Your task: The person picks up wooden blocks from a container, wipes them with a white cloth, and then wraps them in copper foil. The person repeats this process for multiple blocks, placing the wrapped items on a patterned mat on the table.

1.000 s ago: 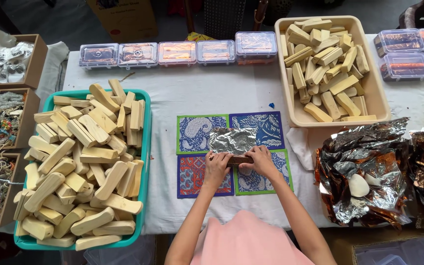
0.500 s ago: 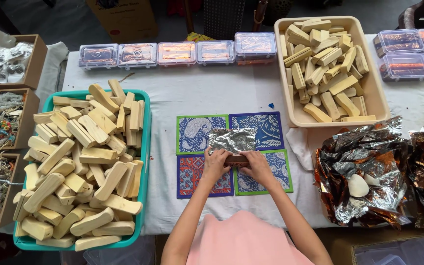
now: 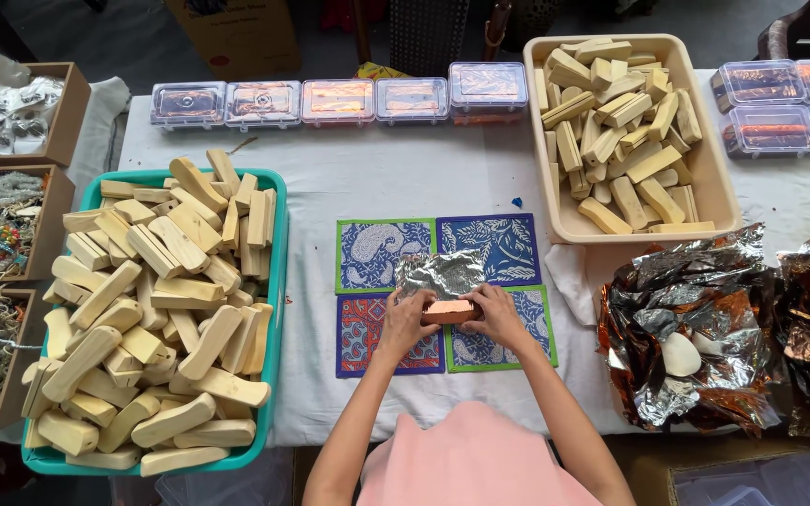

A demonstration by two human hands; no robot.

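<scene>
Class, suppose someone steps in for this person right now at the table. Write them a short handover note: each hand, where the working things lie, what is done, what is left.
Left hand and right hand: both grip the ends of a small copper-coloured foil-wrapped block.
The block sits over four patterned mats, with a loose silver foil sheet spread just behind it.
Done: the block's visible faces are covered in foil; clear lidded boxes line the far edge.
Left: the foil behind is not folded in. Bare wooden blocks fill the green tray on the left and the beige tub on the right.
</scene>
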